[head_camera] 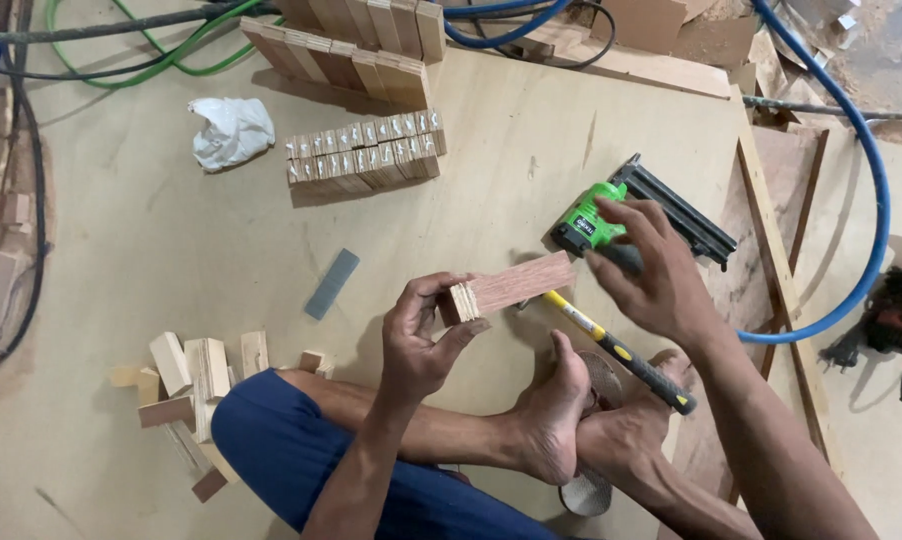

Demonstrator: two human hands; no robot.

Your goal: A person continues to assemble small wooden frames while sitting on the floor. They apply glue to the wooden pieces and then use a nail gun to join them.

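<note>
My left hand (421, 335), centre frame, is clamped on a stack of thin wood strips (509, 285), thumb over its near end. My right hand (651, 275) hangs just right of the stack's far end, fingers spread and empty, over the green nail gun (636, 215). A yellow-handled hammer (616, 350) lies below it, untouched. Done, by my reading: glue-dabbed blocks (366, 150) set in rows, upper centre. Left: loose offcuts (196, 385), lower left.
</note>
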